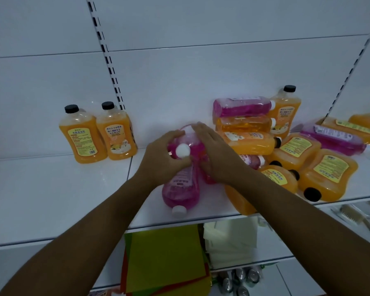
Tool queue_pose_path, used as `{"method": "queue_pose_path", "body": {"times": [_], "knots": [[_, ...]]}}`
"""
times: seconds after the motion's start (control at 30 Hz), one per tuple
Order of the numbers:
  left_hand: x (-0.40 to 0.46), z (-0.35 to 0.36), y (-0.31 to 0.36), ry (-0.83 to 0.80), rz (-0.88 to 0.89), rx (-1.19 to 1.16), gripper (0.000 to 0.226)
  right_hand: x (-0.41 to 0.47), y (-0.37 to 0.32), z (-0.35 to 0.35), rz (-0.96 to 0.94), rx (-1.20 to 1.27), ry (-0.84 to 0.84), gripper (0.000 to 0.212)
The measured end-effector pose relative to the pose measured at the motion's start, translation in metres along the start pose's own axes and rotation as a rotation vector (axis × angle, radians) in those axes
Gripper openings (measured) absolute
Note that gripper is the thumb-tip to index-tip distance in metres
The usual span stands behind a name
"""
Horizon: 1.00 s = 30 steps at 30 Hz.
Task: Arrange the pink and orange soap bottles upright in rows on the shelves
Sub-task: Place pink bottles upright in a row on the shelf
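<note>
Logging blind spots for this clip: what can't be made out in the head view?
- Pink bottle between the hands: the left hand and right hand cover its body, so its label can't be read.
- Small pink bottle in the pile: orange bottles hide most of it.
- Labels on the two upright orange bottles: print too small to read.
- Cans on the lower shelf: dim and partly hidden by the shelf above.

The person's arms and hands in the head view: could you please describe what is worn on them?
Nothing worn is visible. Both forearms are bare from the frame's bottom edge to the wrists, with no sleeves in view. The left hand and right hand are bare too: no gloves, and no watch, bracelet or rings that I can make out in this dim, slightly blurred picture.
</note>
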<state>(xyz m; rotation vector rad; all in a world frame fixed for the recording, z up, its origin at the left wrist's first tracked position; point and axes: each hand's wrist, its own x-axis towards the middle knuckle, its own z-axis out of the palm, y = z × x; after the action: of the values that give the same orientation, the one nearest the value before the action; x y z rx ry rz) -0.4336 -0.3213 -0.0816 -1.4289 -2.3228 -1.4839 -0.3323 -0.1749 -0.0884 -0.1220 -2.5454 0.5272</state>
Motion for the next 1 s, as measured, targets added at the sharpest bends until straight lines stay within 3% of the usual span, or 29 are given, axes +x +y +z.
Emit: {"method": "queue_pose_path", "body": {"times": [0.2, 0.37, 0.5, 0.67, 1.0], "knots": [[-0.002, -0.029, 0.012, 0.143, -0.308, -0.548, 0.013, 0.013, -0.011, -0.003, 0.128, 0.114, 0.06, 0.09], [-0.014, -0.055, 0.014, 0.211, -0.415, -0.575, 0.031, 0.014, -0.02, -0.003, 0.147, 0.107, -0.036, 0.093], [-0.023, -0.07, 0.017, 0.226, -0.374, -0.476, 0.051, 0.009, -0.031, 0.001, 0.112, 0.176, -0.047, 0.077], [-0.011, -0.07, 0.025, 0.136, -0.222, -0.352, 0.055, -0.002, -0.037, -0.007, 0.167, 0.316, 0.05, 0.072], [0.045, 0.001, 0.08, 0.026, 0.02, -0.457, 0.028, -0.059, -0.022, -0.061, 0.388, 0.352, 0.317, 0.06]]}}
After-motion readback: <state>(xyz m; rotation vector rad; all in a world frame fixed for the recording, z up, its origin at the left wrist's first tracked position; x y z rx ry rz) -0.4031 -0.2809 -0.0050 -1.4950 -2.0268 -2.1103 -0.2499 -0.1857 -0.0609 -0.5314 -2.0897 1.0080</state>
